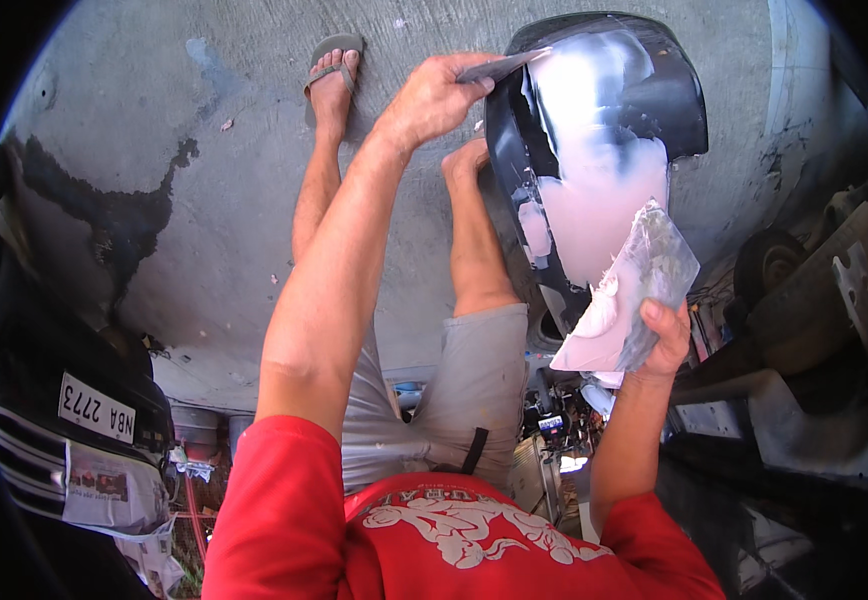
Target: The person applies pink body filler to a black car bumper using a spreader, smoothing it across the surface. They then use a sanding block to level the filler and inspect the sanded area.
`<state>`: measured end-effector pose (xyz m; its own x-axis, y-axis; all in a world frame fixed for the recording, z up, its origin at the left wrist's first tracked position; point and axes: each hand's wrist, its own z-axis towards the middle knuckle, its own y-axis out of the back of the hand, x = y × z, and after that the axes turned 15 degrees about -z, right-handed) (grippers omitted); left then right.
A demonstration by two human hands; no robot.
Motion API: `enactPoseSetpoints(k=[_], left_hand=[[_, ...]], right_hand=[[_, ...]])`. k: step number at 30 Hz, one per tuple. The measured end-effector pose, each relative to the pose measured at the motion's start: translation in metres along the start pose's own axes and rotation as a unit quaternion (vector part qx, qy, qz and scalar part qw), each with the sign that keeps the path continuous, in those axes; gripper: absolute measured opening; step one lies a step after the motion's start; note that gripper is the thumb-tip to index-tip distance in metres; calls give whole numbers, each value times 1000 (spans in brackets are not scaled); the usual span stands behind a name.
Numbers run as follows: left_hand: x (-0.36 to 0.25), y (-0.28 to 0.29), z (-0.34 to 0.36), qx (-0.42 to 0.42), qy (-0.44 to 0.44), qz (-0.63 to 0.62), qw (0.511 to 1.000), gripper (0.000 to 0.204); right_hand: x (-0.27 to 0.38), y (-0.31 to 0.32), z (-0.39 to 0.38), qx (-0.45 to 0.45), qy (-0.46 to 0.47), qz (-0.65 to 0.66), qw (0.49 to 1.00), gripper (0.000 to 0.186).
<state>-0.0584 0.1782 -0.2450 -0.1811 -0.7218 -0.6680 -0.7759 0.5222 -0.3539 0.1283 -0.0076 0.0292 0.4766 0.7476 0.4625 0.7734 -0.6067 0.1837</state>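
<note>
Pinched in my left hand [432, 98] is a thin, flat grey putty spreader [502, 68]. Its far edge meets the upper left of a glossy black curved vehicle panel [687, 105]. Pale pinkish-white filler [594, 220] covers much of the panel's middle, with a smaller patch along its left side. My right hand [666, 338] grips a clear, angular mixing plate [662, 262] by its lower edge, over the near part of the panel. A thick lump of pale putty [597, 310] sits on that plate, hiding some of the panel beneath.
Concrete floor [254, 130] lies around the panel, with a dark stain [124, 205] at left. My foot in a sandal [334, 60] is left of the panel. A dark vehicle [54, 340] stands at left; a wheel [772, 262] and vehicle parts crowd the right.
</note>
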Motion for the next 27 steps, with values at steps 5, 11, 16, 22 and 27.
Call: enactPoseSetpoints(k=[5,11,16,22,27], left_hand=[[-7,-35,-60,-54,-163,143,975,44],[-17,-83,-113,-104,-222,277,929,61],[-17,-84,-139,-6,-219,338,915,68],[-59,-21,-143,-54,-116,46,991,41],[-138,33,-161,-105,-42,-42,993,37]], right_hand=[[1,-12,1,2,-6,14,1000,71],[7,-15,3,22,-4,27,999,74],[11,-10,-7,42,-34,52,997,65],[52,-24,-36,71,-29,138,987,48],[105,-50,-66,92,35,-44,994,46]])
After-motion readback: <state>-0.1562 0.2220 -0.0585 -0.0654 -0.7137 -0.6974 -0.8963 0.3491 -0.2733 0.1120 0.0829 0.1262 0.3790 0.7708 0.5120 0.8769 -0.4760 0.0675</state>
